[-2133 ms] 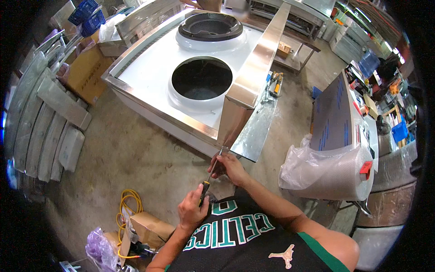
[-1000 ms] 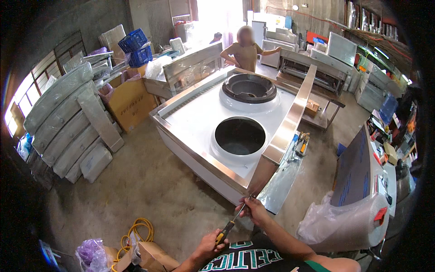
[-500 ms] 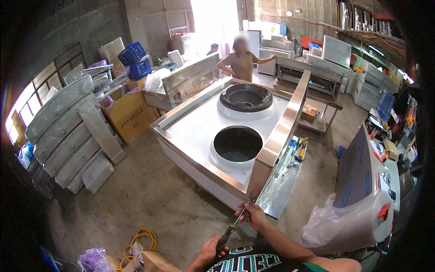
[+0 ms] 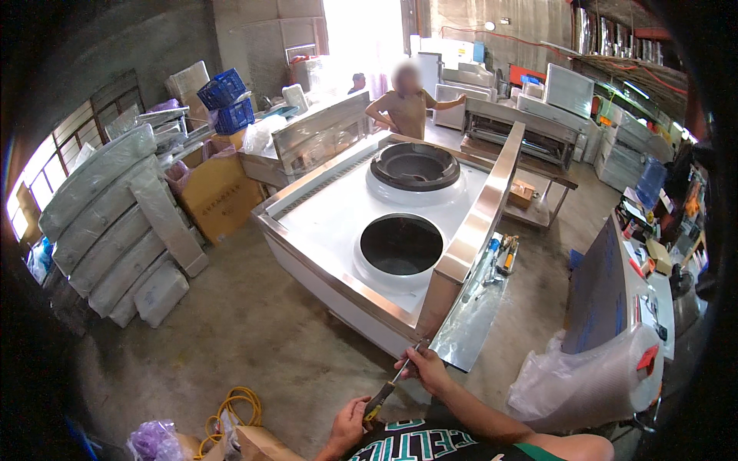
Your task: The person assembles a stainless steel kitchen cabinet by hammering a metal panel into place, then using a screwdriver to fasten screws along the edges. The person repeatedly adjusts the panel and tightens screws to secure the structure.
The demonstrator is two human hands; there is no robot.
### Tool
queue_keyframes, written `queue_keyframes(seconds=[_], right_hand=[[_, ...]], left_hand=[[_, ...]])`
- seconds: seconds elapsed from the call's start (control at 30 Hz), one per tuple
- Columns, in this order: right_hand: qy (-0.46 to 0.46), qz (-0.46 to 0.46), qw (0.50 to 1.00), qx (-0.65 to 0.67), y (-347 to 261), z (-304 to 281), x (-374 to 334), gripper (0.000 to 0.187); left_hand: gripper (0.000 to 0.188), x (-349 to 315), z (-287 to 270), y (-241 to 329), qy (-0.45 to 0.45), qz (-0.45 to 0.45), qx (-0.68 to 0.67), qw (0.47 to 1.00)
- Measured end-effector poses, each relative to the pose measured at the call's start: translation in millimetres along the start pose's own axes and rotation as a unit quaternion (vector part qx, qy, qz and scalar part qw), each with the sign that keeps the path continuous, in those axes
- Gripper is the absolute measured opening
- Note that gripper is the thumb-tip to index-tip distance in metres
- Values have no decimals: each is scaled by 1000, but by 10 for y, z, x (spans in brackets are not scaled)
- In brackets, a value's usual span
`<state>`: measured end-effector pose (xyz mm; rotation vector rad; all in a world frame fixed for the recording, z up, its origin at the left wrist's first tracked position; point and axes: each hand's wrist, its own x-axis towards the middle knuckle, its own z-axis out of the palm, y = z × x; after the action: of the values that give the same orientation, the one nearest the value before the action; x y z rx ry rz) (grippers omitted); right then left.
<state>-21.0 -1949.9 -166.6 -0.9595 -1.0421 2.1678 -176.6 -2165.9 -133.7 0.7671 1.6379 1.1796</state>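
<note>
A screwdriver (image 4: 380,399) with a black and yellow handle slants up from my body to the near corner of a stainless steel wok range (image 4: 315,219). My left hand (image 4: 347,424) is closed round the handle. Further up, my right hand (image 4: 425,370) pinches the shaft close to its tip, right against the steel corner. Whether a screw sits at the tip is hidden by the fingers. The range has two round burner openings: the far one carries a black ring (image 4: 415,165), and the near one (image 4: 402,244) is a dark open hole.
Tools (image 4: 505,253) lie on a metal sheet (image 4: 473,330) right of the range. A bubble wrap roll (image 4: 600,376) and cluttered bench (image 4: 653,269) stand at right. Wrapped panels (image 4: 108,223) lean left, near a yellow cord (image 4: 238,403). A person (image 4: 406,107) stands behind the range.
The screwdriver handle and my left hand have shifted slightly left and up. My right hand stays at the corner. The whole view has moved a little.
</note>
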Motion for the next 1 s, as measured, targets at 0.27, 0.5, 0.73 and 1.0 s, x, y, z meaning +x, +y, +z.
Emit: queue_keyframes(seconds=[0.27,0.5,0.73,1.0], right_hand=[[2,-14,1000,14,32,-43,-26,25],[58,-11,997,-46,36,18,22,25],[-26,4,1000,-2,-27,22,-63,27],[48,-20,991,-125,16,46,-15,30]], left_hand=[[46,12,27,119,26,42,78,996],[40,-2,135,-75,-1,-20,-90,996],[33,184,-42,-150,-98,-123,-215,964],[45,-20,116,70,76,192,177,962]])
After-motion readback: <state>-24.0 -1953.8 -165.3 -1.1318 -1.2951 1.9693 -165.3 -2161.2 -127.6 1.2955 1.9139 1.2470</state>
